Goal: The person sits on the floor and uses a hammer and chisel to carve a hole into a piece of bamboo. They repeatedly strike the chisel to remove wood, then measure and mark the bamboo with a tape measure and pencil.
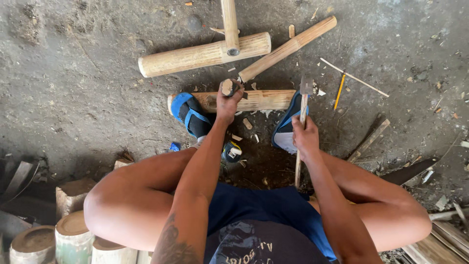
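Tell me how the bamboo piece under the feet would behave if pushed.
The bamboo piece looks round, so it would probably roll once freed. Both sandals pin it down, which suggests it shifts easily. It seems stiff and, likely being hollow, fairly light.

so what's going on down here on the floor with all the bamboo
A person sits low over a bamboo piece lying on the dirt floor, pinned under both sandalled feet. The left hand holds a chisel upright on the bamboo, and the right hand grips a hammer raised beside it. Wood chips lie around the feet. A bamboo cross-piece and a pencil lie farther off.
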